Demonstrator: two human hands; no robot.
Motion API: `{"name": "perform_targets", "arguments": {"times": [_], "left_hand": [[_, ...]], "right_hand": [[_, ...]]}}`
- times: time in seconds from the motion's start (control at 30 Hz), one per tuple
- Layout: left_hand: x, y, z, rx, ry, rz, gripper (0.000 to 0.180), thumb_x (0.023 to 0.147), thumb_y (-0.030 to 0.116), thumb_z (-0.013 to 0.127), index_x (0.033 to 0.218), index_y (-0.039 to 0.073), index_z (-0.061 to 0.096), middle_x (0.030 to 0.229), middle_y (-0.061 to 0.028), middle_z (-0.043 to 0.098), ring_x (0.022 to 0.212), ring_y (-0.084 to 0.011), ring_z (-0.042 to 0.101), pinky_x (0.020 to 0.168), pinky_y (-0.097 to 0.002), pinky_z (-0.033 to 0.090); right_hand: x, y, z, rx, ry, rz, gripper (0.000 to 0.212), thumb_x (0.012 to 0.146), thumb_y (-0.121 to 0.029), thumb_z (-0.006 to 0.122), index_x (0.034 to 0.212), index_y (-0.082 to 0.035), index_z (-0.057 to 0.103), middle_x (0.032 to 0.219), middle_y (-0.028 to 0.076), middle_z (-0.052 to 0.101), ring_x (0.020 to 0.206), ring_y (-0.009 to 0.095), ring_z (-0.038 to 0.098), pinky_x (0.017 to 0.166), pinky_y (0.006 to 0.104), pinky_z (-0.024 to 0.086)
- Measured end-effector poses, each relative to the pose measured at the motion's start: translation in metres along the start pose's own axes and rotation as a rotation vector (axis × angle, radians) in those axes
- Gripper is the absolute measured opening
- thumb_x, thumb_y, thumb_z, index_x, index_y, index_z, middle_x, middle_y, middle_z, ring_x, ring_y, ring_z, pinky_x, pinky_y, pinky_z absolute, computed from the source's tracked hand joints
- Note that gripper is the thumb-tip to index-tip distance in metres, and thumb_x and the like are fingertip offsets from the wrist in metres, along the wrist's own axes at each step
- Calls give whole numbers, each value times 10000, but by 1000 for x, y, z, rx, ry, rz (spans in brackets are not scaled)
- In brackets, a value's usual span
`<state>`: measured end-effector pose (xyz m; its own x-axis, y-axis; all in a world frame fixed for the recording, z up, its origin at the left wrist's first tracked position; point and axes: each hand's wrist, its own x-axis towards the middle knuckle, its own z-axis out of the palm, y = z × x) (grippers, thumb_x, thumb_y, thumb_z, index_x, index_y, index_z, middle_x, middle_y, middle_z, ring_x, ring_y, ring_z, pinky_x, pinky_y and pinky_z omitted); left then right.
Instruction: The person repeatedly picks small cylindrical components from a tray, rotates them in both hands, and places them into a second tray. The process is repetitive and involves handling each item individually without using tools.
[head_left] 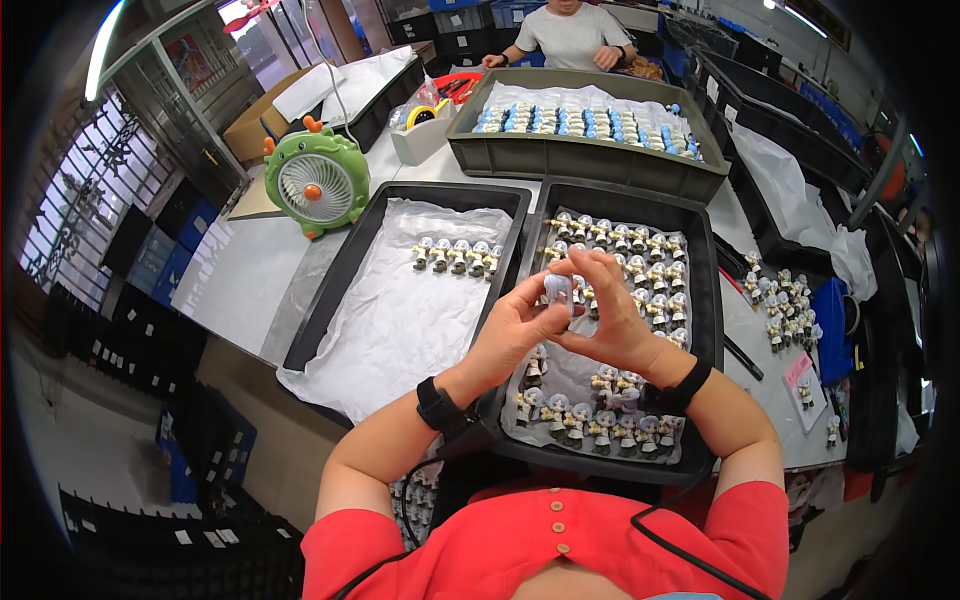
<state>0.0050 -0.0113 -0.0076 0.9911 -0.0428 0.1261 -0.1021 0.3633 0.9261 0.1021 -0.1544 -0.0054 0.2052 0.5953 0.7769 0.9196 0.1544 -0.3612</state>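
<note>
Between both hands, above the right-hand black tray, is a small figurine with a pale bluish-grey head. My left hand pinches it from the left with thumb and fingers. From the other side my right hand curls its thumb and fingers around it; the fingers partly hide its body. Rows of similar figurines in white, gold and dark tones lie on the tray's paper lining. To the left, a second black tray lined with white paper holds one short row of figurines.
A green fan stands at the left behind the trays. Behind them is a large grey-green tray of blue-and-white figurines. Loose figurines and a card lie at right. A person in white sits opposite.
</note>
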Motion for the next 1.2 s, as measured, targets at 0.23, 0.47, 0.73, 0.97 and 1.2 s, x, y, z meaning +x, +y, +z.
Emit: {"name": "perform_targets", "arguments": {"times": [0.23, 0.47, 0.73, 0.97, 1.2], "left_hand": [[-2, 2, 2, 145, -70, 37, 555, 874, 91, 589, 1360, 30, 327, 1165, -26, 505, 1027, -95, 527, 855, -247, 439], [-4, 2, -2, 150, -119, 78, 524, 894, 115, 568, 1343, -3, 325, 1265, -89, 471, 1188, -152, 442, 998, -314, 366], [-1, 12, -6, -107, -210, -53, 492, 938, 238, 497, 1347, 24, 326, 1259, -111, 485, 1182, -213, 480, 957, -360, 425], [1, 10, -7, -296, -206, -125, 443, 950, 242, 477, 1319, 31, 354, 1244, -74, 482, 1137, -221, 521, 864, -323, 501], [2, 7, -10, -362, -162, -142, 467, 955, 266, 446, 1315, -11, 336, 1248, -124, 483, 1171, -287, 491, 946, -390, 449]], "right_hand": [[-3, 3, 7, -25, 22, -55, 870, 590, -66, 758, 1349, -85, 333, 1191, 72, 540, 1158, 311, 423, 952, 403, 388], [-3, 2, 4, -63, 22, -2, 779, 598, -99, 780, 1280, -80, 404, 1237, 91, 499, 1160, 315, 429, 971, 413, 374], [2, -4, 0, -66, -1, 12, 731, 575, -210, 821, 1200, -69, 471, 1181, 99, 521, 1147, 317, 437, 973, 414, 363], [-3, 2, -1, 59, -53, 168, 700, 562, -299, 832, 1138, -45, 526, 1144, 101, 535, 1138, 329, 428, 939, 417, 396], [0, -1, -3, 58, -50, 168, 704, 595, -307, 835, 1162, -42, 513, 1149, 92, 524, 1160, 284, 406, 724, 297, 518]]}}
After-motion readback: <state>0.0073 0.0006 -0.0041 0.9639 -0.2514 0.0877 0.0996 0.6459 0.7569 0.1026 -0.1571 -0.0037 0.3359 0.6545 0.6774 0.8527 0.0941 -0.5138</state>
